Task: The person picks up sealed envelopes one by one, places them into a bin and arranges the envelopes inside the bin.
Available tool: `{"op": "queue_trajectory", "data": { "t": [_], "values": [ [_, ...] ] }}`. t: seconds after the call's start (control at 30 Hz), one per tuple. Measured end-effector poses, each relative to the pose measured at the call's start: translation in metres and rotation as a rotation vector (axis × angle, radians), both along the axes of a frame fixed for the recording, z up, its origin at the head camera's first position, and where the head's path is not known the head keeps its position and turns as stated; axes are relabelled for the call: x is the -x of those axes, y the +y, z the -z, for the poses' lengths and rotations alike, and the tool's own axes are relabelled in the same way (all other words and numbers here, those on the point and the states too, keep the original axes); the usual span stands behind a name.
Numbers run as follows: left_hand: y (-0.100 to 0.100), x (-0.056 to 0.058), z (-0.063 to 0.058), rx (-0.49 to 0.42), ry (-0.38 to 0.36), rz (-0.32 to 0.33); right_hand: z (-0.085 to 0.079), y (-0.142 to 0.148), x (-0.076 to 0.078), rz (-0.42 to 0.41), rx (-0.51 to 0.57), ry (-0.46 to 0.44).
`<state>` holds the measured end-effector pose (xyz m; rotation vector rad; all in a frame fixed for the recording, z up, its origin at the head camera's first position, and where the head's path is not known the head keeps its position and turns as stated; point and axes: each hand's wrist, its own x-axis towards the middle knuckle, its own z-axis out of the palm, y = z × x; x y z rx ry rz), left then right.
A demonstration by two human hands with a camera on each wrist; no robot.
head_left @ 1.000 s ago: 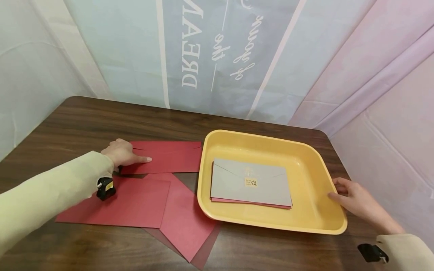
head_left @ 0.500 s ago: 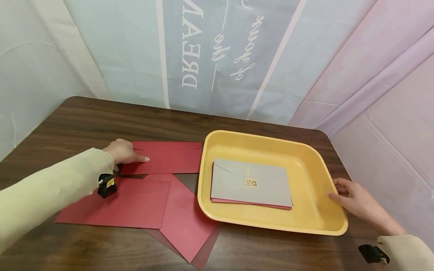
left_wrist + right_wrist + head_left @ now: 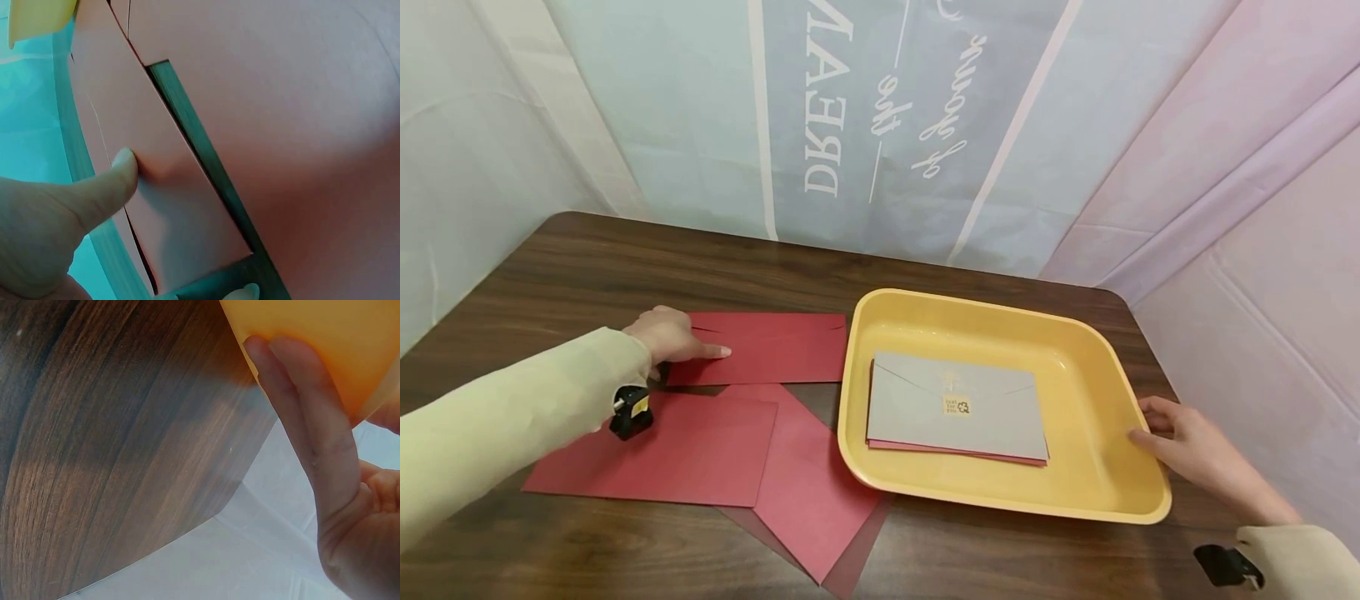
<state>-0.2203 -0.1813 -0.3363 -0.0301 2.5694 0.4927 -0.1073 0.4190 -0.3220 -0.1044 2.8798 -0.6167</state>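
In the head view my left hand (image 3: 668, 335) rests at the left end of a red envelope (image 3: 782, 350). The thumb (image 3: 103, 194) lies extended on the envelope's face in the left wrist view, while a fingertip (image 3: 244, 292) shows just past its short end. On the other side, my right hand (image 3: 1183, 442) grips the right rim of a yellow plastic tray (image 3: 985, 492), thumb inside and fingers outside. Two of those fingers (image 3: 312, 400) lie along the tray wall in the right wrist view. Inside the tray, a grey envelope (image 3: 955, 383) with a gold sticker tops a small stack of envelopes.
In front of the left forearm lies a large red envelope (image 3: 700, 450), overlapping a pinkish-red one (image 3: 820, 500) whose corner passes under the tray. Beneath everything is a dark wooden table (image 3: 715, 271). A printed cloth (image 3: 700, 125) hangs behind, with pale cloth on both sides.
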Motion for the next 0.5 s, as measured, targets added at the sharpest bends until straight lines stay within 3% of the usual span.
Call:
{"op": "queue_trajectory", "data": {
  "t": [0.27, 0.5],
  "values": [
    [0.0059, 0.0015, -0.0017, 0.007, 0.013, 0.029, 0.0008, 0.0007, -0.0013, 0.010, 0.013, -0.021],
    [0.0043, 0.0044, 0.0005, -0.049, -0.047, -0.032, 0.0009, -0.0008, 0.0003, 0.006, -0.006, -0.009]
  ]
}}
